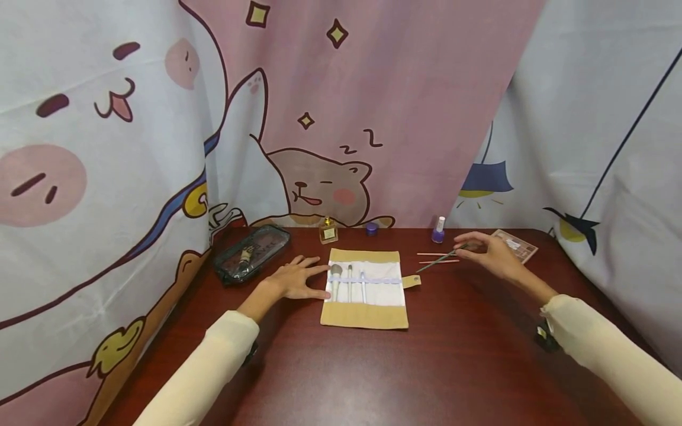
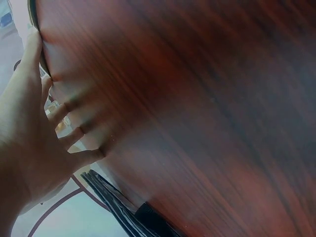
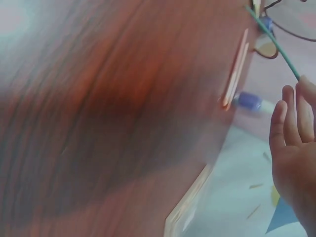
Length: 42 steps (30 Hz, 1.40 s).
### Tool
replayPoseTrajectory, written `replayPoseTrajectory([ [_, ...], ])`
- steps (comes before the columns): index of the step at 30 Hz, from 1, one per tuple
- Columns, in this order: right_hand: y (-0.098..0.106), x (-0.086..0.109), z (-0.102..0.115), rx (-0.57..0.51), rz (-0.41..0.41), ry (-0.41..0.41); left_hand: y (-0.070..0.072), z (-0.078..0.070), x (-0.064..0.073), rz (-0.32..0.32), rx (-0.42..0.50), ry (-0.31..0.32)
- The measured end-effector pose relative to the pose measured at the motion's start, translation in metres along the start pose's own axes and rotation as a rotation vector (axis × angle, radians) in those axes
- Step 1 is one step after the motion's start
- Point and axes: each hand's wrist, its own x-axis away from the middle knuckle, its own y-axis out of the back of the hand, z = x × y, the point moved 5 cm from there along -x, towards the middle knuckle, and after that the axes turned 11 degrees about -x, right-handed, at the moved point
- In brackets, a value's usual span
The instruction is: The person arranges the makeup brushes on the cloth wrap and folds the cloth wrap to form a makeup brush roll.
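Note:
A tan and white cloth brush roll point(image 1: 380, 293) lies unfolded on the table, with several light-handled makeup brushes point(image 1: 349, 284) standing under its lilac band. My left hand point(image 1: 294, 279) rests at the roll's left edge, fingers spread and thumb touching the cloth; in the left wrist view the same hand point(image 2: 37, 133) reaches along the tabletop. Between the thumb and fingers of my right hand point(image 1: 492, 255) is a thin green stick point(image 1: 439, 260), its lower end near the roll's snap tab point(image 1: 411, 281). The right wrist view shows this stick point(image 3: 276, 44) too; its kind cannot be made out.
Two thin pink sticks point(image 1: 438, 261) lie right of the roll, behind the green one. Further back stand purple nail polish point(image 1: 438, 232), a purple-lidded jar point(image 1: 371, 229) and a perfume bottle point(image 1: 328, 232). A black clear-topped pouch point(image 1: 253, 254) lies left, a flat palette point(image 1: 515, 245) right.

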Motion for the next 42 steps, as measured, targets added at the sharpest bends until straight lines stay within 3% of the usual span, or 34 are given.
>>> replayPoseTrajectory([
  [6,-0.016,-0.015,0.015,-0.199,-0.005,-0.030,0.000,0.000,0.000,-0.004,0.001,0.001],
  [12,-0.032,-0.036,0.029,-0.298,-0.014,-0.018,-0.002,0.001,0.000,-0.003,-0.001,0.003],
  [19,-0.047,-0.059,0.047,-0.340,-0.021,0.033,-0.001,0.002,-0.001,-0.009,-0.002,-0.001],
  [24,-0.063,-0.070,0.055,-0.304,-0.004,0.064,-0.001,0.002,-0.001,-0.013,0.000,-0.002],
  [33,-0.092,-0.080,0.051,-0.230,0.014,-0.022,0.000,0.001,-0.001,-0.015,0.006,-0.009],
  [42,-0.123,-0.087,0.039,-0.296,0.057,-0.059,-0.002,0.003,-0.003,-0.023,0.005,-0.009],
])
